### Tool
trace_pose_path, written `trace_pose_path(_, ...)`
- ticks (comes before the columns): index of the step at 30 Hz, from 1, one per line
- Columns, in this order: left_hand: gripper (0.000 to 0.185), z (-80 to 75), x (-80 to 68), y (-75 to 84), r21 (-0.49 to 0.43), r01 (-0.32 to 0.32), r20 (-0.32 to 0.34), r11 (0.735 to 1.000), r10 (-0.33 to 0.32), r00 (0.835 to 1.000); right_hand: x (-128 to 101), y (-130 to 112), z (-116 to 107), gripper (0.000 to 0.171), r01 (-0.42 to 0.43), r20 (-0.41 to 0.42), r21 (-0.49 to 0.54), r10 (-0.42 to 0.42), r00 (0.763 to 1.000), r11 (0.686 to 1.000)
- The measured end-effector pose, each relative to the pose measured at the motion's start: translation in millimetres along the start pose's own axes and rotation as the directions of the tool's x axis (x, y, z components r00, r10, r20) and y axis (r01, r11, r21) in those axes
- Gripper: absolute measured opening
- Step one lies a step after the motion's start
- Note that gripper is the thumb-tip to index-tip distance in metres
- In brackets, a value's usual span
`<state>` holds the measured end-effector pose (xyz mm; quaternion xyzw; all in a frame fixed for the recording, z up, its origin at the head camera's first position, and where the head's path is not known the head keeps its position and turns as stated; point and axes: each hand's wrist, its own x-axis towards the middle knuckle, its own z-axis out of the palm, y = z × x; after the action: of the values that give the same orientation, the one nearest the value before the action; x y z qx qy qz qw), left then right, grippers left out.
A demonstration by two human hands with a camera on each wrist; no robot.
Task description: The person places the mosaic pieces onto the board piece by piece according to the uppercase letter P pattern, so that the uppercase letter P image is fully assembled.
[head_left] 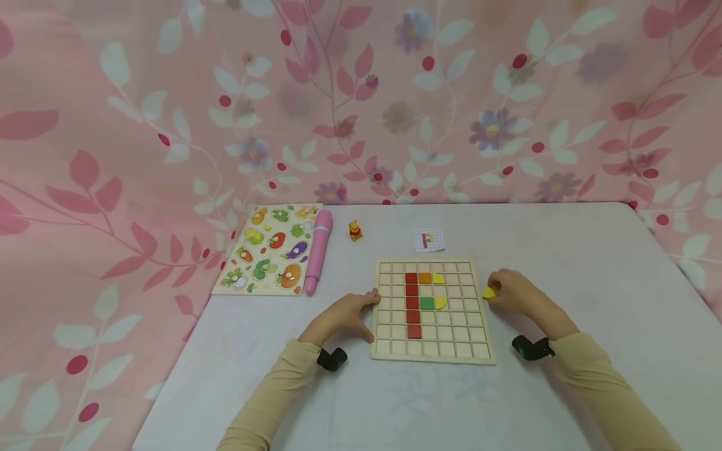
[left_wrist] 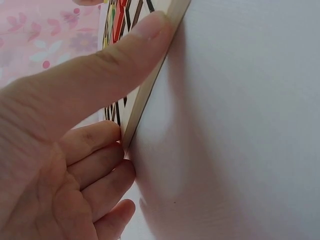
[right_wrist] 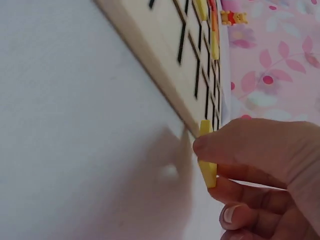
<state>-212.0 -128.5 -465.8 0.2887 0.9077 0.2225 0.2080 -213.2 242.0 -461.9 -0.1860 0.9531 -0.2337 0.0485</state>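
A wooden grid board (head_left: 459, 334) lies on the white table, its dark cell lines also showing in both wrist views. Red square tiles (head_left: 413, 317) form a column in it. An orange tile (head_left: 425, 278) and a yellow tile (head_left: 437, 279) continue the top row; a green tile (head_left: 427, 303) and a yellow rounded tile (head_left: 440, 304) lie two rows lower. My left hand (head_left: 345, 316) touches the board's left edge, thumb and fingers spread along it. Beside the right edge, my right hand (head_left: 513, 292) pinches a yellow tile (right_wrist: 208, 173) between thumb and fingers.
Behind the board lies a small pattern card (head_left: 429, 240) with a similar coloured figure. A bear figurine (head_left: 355, 230) stands left of it. Farther left are a vegetable puzzle board (head_left: 259, 250) and a pink stick-like toy (head_left: 318, 250). Floral cloth (head_left: 361, 125) hangs behind the table.
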Motion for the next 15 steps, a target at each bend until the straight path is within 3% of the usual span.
trace_pose_path(6,0.089,-1.2,-0.7,3.5,0.007,0.012,0.003,1.0,-0.012,1.0,8.2,-7.2,-3.7,0.021,0.059,-0.058,0.032,-0.057,0.997,0.998)
trace_pose_path(15,0.089,-2.2,-0.7,4.9,0.011,0.018,0.005,1.0,-0.018,1.0,25.5,-25.5,-7.3,0.021,0.179,-0.048,0.085,-0.175,0.983,0.98)
